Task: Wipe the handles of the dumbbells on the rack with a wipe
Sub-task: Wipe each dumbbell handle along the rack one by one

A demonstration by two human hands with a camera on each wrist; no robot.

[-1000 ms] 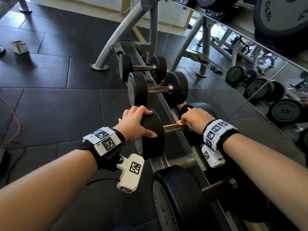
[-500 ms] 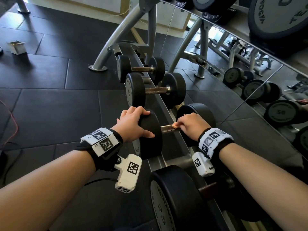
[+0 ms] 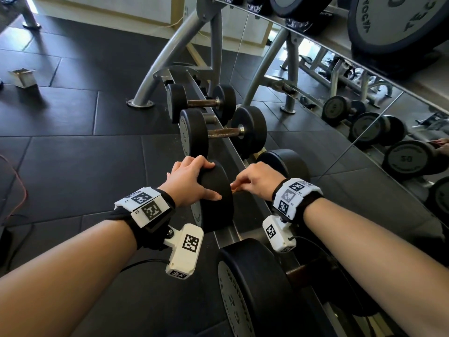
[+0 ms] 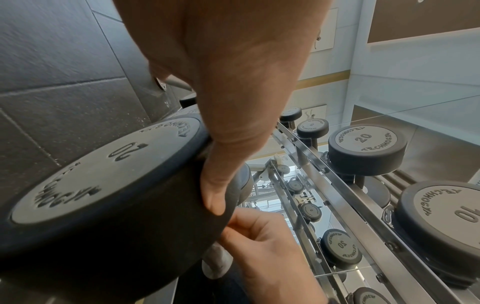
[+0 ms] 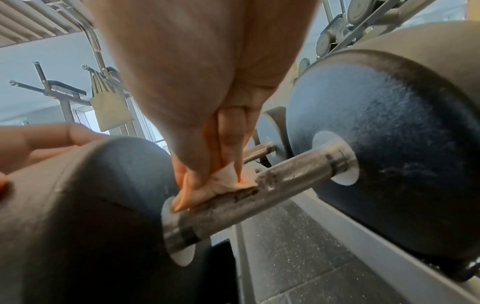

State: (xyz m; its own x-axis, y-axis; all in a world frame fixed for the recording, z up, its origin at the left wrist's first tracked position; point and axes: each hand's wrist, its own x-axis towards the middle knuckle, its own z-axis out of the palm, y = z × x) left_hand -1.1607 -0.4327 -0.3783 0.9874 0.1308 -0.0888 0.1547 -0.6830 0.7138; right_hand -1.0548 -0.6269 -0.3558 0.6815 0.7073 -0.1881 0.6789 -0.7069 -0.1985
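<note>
Peach-coloured wipe [image 5: 228,182], bunched and pinched in the curled fingertips of the right hand [image 3: 258,181], presses on the steel handle [image 5: 298,176] near the front head of the dumbbell [image 3: 216,200], whose rim the left hand [image 3: 188,182] clasps on the rack [image 3: 224,235].

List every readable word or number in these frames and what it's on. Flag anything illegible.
"20", "TECHNOGYM": end face of the dumbbell gripped by the left hand.
"20", "TECHNOGY": second end face.
"20": third end face.
"10": end face at right.
"25": nearest dumbbell's end.
"50": mirrored dumbbell.
"TEC": large plate, the rest cut off.
Lettering on the wrist tag: too small to read.
</note>
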